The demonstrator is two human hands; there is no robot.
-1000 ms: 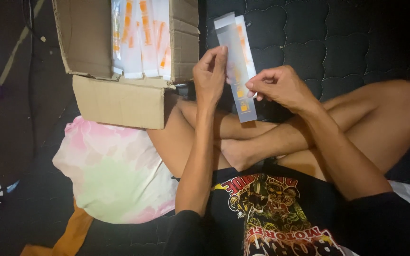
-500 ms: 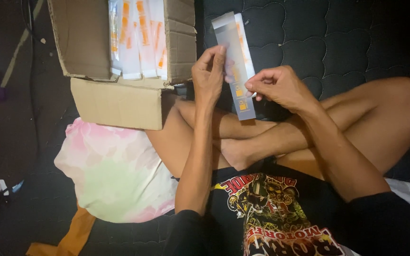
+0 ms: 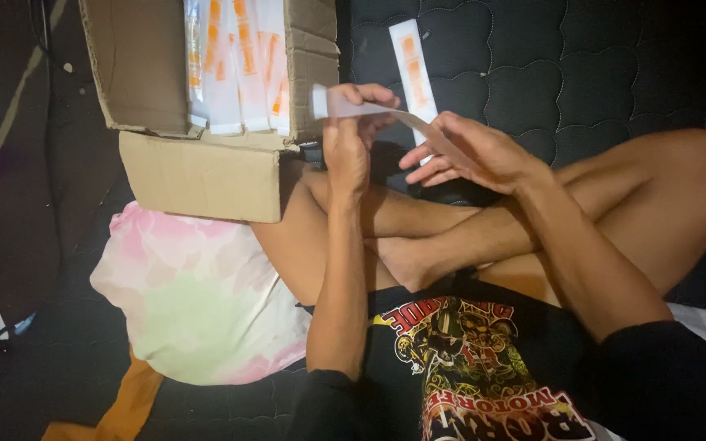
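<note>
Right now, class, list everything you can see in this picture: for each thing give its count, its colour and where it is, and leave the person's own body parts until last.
flat strip: one, pale grey-white, held in the air between both hands
white and orange packet: one, lying on the dark mattress beyond the hands
cardboard box: one, brown, open, upper left beside the knee
packets in the box: several, white with orange, stood on end; exact count unclear
quilted mattress: one, black, under the person
pillow: one, pink, green and white tie-dye, lower left
orange cloth: one, under the pillow's lower edge
printed shirt: one, black with coloured graphic
legs: two, crossed
left hand: fingers pinch the strip
right hand: holds the strip's other end
</note>
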